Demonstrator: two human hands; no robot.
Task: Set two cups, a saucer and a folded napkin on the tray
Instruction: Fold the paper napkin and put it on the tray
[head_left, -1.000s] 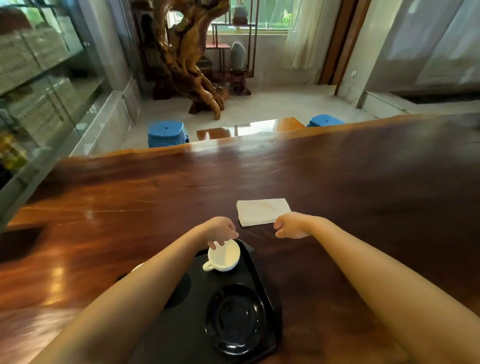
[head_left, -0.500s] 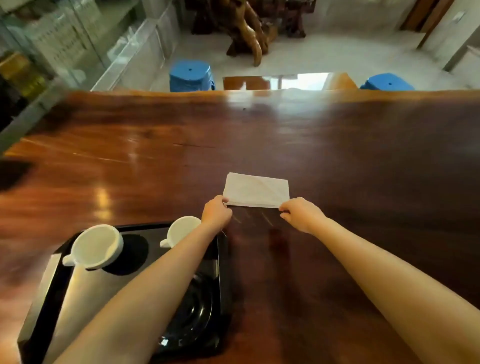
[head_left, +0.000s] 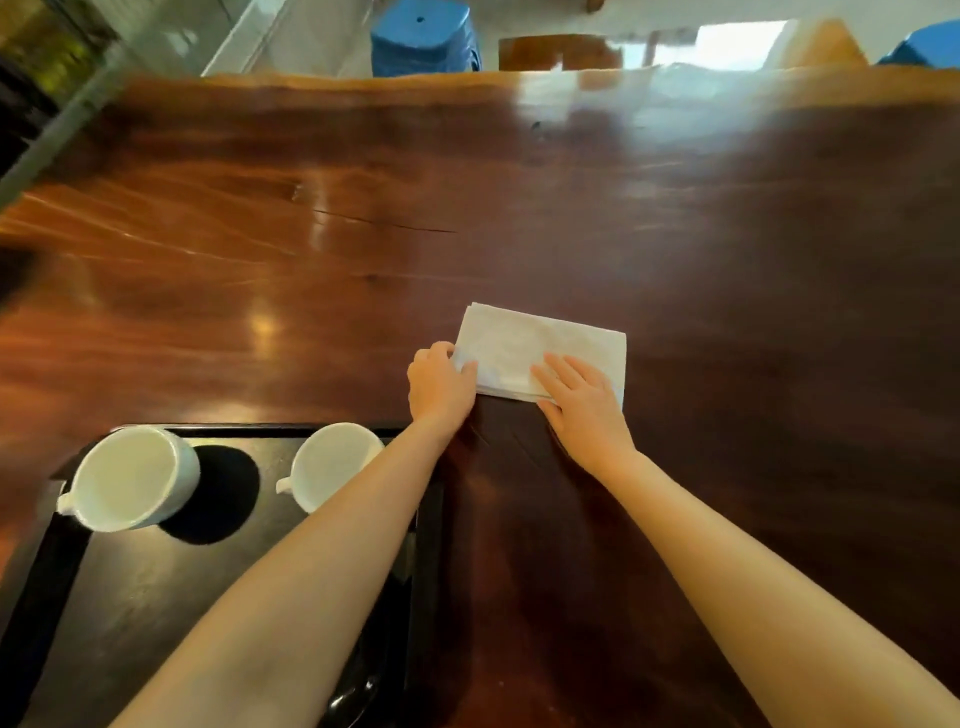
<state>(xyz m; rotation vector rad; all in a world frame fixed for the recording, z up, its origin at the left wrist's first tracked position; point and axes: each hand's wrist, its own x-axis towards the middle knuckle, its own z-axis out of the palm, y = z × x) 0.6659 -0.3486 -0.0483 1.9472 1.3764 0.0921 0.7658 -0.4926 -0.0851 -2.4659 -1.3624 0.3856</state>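
A white folded napkin (head_left: 540, 348) lies on the wooden table (head_left: 363, 208), beyond the tray's far right corner. My left hand (head_left: 440, 387) pinches the napkin's near left corner. My right hand (head_left: 582, 408) lies flat on its near right part, fingers spread. A black tray (head_left: 130, 582) sits at the near left. Two white cups stand along its far edge, the left cup (head_left: 130, 478) and the right cup (head_left: 327, 467), partly behind my left forearm. A black saucer (head_left: 358, 680) shows only as a sliver under that forearm.
Two blue stools (head_left: 423, 36) (head_left: 924, 47) stand on the floor past the table's far edge. A glass cabinet (head_left: 47, 67) runs along the far left.
My left hand left the right cup and went to the napkin's near left corner. My right hand slid onto the napkin and flattened. The camera tilted further down.
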